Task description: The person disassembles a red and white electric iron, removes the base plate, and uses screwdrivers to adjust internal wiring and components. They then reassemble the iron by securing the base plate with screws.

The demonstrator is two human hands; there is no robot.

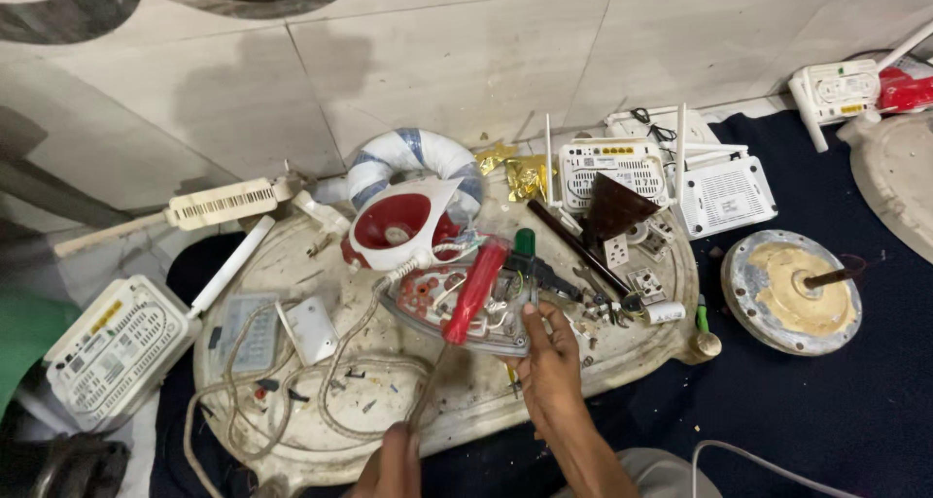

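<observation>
— Where were the hands when you looked?

— I saw the right hand resting on the opened iron base, fingers spread along its near right edge, pressing it rather than closed around it. The iron lay about the middle of the pale oval board.

— And the left?

— The left hand sat at the board's near edge, pinched shut on the braided cord that looped over the board's left half.

— What lay across the iron?

— A red-handled screwdriver lay slanted on it. The red and white iron cover stood just behind, toward the far edge, with white routers at the far right corner.
</observation>
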